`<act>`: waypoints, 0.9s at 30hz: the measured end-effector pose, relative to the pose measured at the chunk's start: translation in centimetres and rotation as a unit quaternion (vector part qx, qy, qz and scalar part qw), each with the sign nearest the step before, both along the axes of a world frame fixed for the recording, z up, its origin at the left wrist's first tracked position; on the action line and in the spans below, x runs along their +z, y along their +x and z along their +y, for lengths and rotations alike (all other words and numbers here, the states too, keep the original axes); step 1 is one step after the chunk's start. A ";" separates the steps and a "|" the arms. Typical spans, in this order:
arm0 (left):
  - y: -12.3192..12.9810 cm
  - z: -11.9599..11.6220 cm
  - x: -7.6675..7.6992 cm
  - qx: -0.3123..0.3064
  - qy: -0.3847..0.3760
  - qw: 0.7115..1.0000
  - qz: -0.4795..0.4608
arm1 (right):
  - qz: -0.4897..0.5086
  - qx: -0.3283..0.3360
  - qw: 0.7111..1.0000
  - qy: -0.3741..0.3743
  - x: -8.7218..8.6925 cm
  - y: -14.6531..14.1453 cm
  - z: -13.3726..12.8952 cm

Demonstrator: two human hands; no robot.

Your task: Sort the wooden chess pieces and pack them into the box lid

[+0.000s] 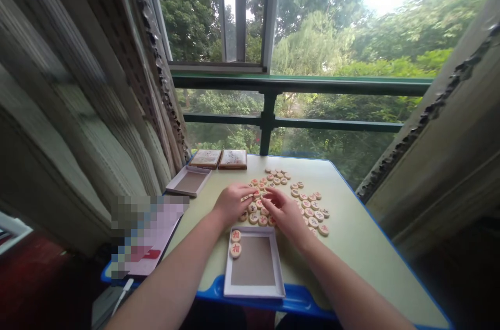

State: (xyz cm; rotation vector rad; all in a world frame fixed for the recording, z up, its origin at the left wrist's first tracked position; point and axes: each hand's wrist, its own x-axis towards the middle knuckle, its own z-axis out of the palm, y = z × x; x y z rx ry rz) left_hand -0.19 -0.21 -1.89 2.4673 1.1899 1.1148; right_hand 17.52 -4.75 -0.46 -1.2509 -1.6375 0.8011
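- Left hand (233,204): palm down over the near left part of the scattered pieces (311,212), fingers stretched toward the right. Its fingertips are at a red-marked piece — whether they grip it or only touch it, I cannot tell.
- Right hand (287,213): just beside the left one, fingers bent and pointing inward, with a narrow gap between thumb and forefinger. Whether it holds a piece I cannot tell.
- The scattered pieces are round, pale discs with red or dark characters; they lie face up or blank side up on the worktop (344,267), beyond and under the hands, and spread out to the right.
- Near tray (255,291): shallow, white-walled, with a grey-brown floor, at the near edge between the forearms. Two red-marked discs (235,250) sit in its far left corner, one behind the other, both showing the same character.
- Far tray (199,182): similar in make, at the left edge, with two flat boxes (233,159) side by side just beyond it.
- A pink sheet (160,236) lies along the left edge, partly blurred out — a white cable (124,291) hangs near its lower end.
- Behind stand a green railing (268,116), a window and trees, with curtains (78,85) on both sides.
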 end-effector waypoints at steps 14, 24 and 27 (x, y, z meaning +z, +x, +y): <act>1.1 -1.5 1.1 -0.050 0.010 0.996 -0.067 | 0.195 0.008 0.978 -0.072 -0.1 -0.1 0.3; 1.1 -1.5 1.0 -0.067 0.016 0.995 -0.069 | 0.216 -0.003 0.970 -0.111 -0.3 -0.1 0.4; 1.1 -1.5 1.1 -0.066 0.006 0.996 -0.067 | 0.213 -0.007 0.971 -0.104 -0.2 -0.1 0.4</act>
